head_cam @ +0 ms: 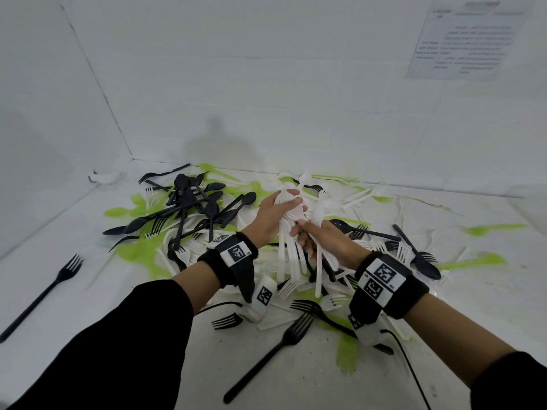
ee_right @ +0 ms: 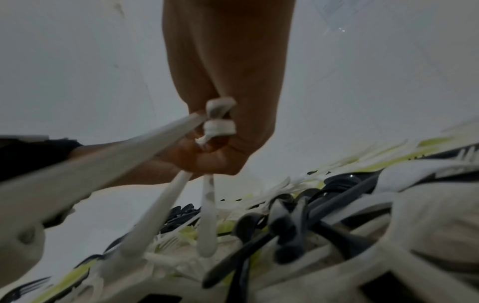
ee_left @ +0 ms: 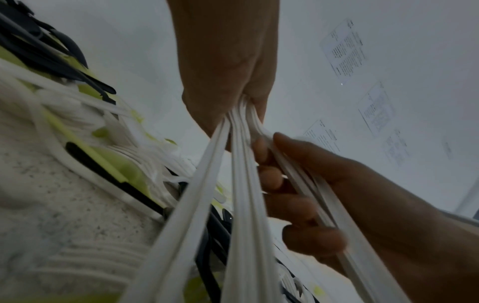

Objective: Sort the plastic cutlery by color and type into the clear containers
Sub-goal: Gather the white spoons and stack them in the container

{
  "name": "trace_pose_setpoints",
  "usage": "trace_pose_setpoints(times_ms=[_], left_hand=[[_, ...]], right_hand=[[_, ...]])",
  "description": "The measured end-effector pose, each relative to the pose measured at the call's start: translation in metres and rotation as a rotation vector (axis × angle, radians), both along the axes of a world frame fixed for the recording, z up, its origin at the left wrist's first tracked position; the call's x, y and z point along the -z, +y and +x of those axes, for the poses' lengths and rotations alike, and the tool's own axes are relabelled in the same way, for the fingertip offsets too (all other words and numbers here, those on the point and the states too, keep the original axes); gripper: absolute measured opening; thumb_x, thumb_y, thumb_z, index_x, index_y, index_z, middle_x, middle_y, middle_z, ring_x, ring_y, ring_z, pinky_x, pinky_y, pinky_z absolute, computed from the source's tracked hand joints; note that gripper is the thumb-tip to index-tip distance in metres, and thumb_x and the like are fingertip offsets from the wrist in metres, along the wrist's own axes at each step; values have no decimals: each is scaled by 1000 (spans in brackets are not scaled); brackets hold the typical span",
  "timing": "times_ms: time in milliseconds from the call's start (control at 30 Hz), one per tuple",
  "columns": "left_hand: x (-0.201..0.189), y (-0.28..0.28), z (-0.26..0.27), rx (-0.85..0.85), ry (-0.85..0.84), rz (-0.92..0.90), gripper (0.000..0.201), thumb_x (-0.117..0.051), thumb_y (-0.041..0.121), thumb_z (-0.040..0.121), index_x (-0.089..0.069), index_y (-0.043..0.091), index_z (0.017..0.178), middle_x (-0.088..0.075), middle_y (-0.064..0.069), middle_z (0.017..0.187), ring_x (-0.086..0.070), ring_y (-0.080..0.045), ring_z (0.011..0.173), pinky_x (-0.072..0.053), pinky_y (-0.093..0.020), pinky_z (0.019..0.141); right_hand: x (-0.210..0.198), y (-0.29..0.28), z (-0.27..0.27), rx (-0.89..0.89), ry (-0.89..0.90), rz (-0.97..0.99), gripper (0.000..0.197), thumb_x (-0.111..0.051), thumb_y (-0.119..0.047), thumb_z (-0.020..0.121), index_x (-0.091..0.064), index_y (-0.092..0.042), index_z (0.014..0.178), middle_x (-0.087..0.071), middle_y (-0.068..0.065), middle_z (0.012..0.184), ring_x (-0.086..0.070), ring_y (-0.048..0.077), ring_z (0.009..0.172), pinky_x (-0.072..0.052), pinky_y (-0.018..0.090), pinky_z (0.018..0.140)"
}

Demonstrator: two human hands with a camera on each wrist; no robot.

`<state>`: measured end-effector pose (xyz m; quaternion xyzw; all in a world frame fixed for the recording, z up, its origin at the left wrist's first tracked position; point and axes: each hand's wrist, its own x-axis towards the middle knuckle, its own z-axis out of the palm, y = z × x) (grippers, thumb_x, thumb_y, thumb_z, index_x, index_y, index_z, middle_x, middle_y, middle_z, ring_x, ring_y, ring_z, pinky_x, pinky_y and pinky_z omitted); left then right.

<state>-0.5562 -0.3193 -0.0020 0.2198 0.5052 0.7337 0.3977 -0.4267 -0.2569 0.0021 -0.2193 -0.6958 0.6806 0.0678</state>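
Left hand (head_cam: 273, 216) grips bundle of white spoons (head_cam: 291, 255) at bowls, thin ribbed handles hanging down. Right hand (head_cam: 318, 238) curled round a few white handles beside bundle. Below: tangled heap of black, white, lime cutlery (head_cam: 192, 220) on speckled white table (head_cam: 118, 306). Wrist views blurred; clear containers out of sight.
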Motion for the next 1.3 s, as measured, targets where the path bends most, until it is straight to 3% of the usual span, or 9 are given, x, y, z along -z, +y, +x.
trace_pose_setpoints(times_ms=[133, 267, 367, 467, 633, 767, 933, 1133, 1300], left_hand=[[-1, -4, -4, -82, -32, -24, 14, -57, -5, 87, -58, 8, 90, -61, -7, 78, -66, -14, 57, -55, -25, 53], [3, -7, -10, -96, -7, -29, 12, -57, -3, 87, -58, 8, 89, -57, -6, 77, -59, -10, 49, -51, -20, 51], [5, -6, -7, -81, -23, -43, 7, -59, 5, 89, -56, 7, 82, -52, -4, 73, -54, -10, 45, -49, -20, 48], [5, -4, -4, -69, -87, -78, 12, -61, 12, 89, -55, 7, 80, -53, -4, 70, -57, -14, 56, -56, -24, 56], [10, 0, -3, -72, -13, -149, 21, -65, 26, 86, -58, 7, 92, -64, -10, 88, -64, -22, 78, -55, -30, 69], [11, -2, -1, -73, -17, -147, 18, -65, 24, 86, -59, 9, 90, -64, -6, 85, -64, -19, 76, -52, -28, 65], [6, -5, -1, -74, -39, -50, 11, -63, 3, 85, -57, 11, 88, -60, -7, 78, -64, -12, 63, -55, -25, 58], [-5, -6, -1, -76, -42, 37, 13, -60, 1, 87, -58, 12, 93, -64, -1, 65, -63, -14, 65, -55, -25, 59], [-12, -4, -4, -136, 25, 72, 12, -62, 4, 86, -57, 13, 81, -55, -3, 63, -53, -12, 57, -48, -21, 57]], right_hand=[[1, 8, 4, 151, 22, -25, 37, -34, -32, 101, -60, -5, 99, -55, 6, 71, -54, 14, 54, -51, 28, 48], [-1, 23, 8, 416, 80, -71, 25, -34, -26, 102, -50, -9, 93, -39, 1, 54, -43, 6, 34, -44, 20, 37], [-6, 26, 7, 343, -25, 50, 20, -52, -32, 94, -40, -16, 92, -31, -5, 56, -28, 3, 36, -25, 16, 32], [-8, 19, -1, 250, -86, 76, 38, -57, -34, 91, -33, -16, 115, -39, -2, 69, -32, 4, 44, -26, 15, 34], [-12, 2, -10, 210, 0, 90, 21, -38, -5, 99, -53, -16, 108, -51, 1, 68, -44, 9, 54, -38, 13, 42], [-5, -1, -14, 336, 67, 48, 16, -52, -2, 93, -60, 1, 106, -56, 6, 55, -52, 3, 40, -48, 16, 46], [1, 4, -19, 420, 59, 134, 16, -71, -13, 82, -60, -7, 91, -63, 7, 61, -59, 7, 43, -49, 19, 44], [4, 3, -21, 392, 68, 277, 17, -73, -29, 79, -61, -17, 74, -66, 2, 69, -61, 14, 62, -52, 31, 72], [5, -10, -20, 203, -56, 132, 53, -43, -45, 95, -61, 4, 109, -64, 19, 114, -60, 33, 106, -45, 41, 98]])
